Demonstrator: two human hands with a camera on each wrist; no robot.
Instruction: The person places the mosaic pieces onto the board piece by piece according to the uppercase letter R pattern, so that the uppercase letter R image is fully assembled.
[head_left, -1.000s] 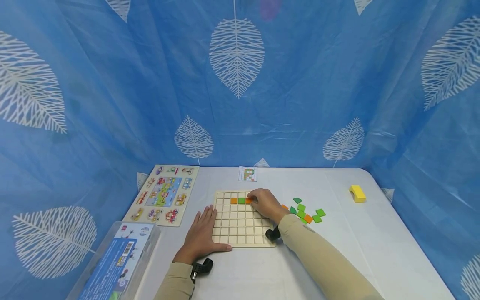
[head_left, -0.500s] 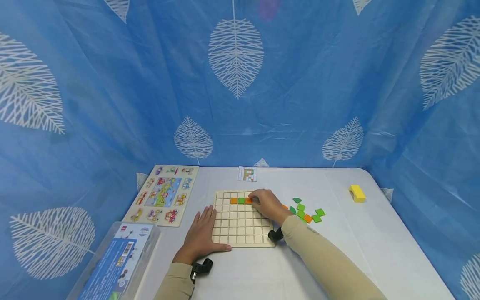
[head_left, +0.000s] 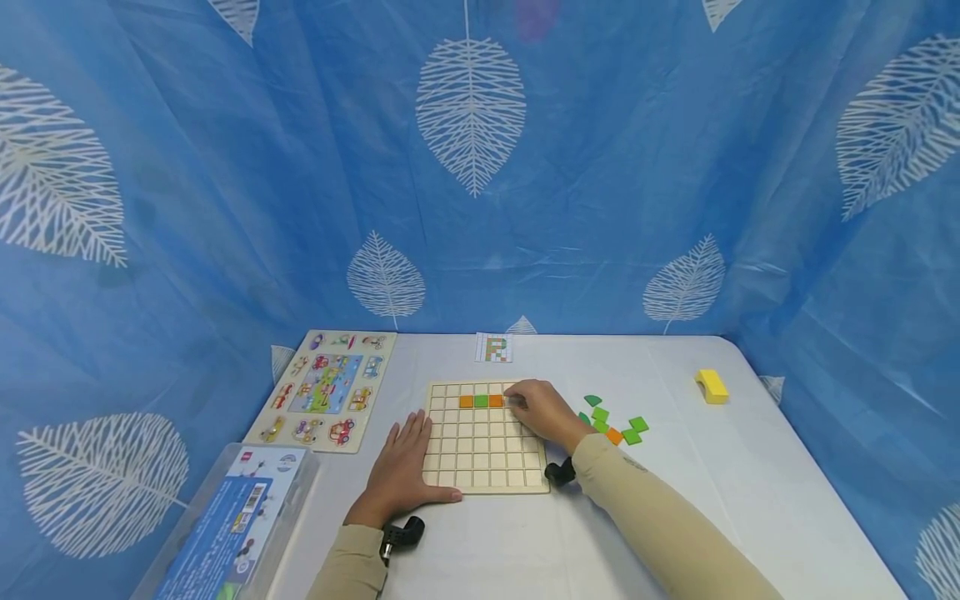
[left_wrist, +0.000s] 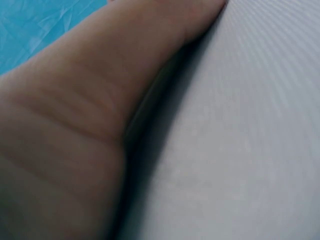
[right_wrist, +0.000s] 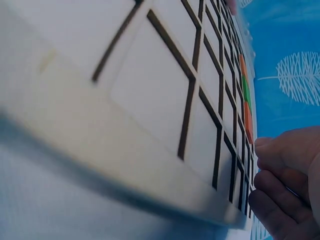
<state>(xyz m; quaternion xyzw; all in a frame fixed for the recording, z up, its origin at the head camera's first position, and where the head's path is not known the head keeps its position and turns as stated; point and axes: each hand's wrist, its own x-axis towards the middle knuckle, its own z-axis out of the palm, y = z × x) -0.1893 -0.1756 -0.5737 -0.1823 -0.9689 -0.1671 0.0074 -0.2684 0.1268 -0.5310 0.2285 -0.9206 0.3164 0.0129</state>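
A pale wooden grid board [head_left: 474,450] lies flat in front of me. In one of its upper rows sit an orange square tile [head_left: 467,402], a green square tile [head_left: 481,401] and a second orange tile [head_left: 496,401], side by side. My left hand [head_left: 401,467] rests along the board's left edge with straight fingers, its thumb by the front left corner. Just right of the second orange tile is my right hand [head_left: 547,410], fingers loosely bent. The right wrist view shows nothing between the right hand's fingers [right_wrist: 280,150], which stand apart from the tiles.
Loose green tiles [head_left: 638,424] and an orange tile [head_left: 614,436] lie right of the board, partly behind my right forearm. A pattern card [head_left: 493,347] is at the back. Leftward are a vehicle puzzle [head_left: 375,425] and a plastic case [head_left: 307,479]. A yellow block [head_left: 716,387] stands far right.
My right hand has drawn back slightly to the right, off the second orange tile, which now shows fully in its cell. The left hand stays where it was.
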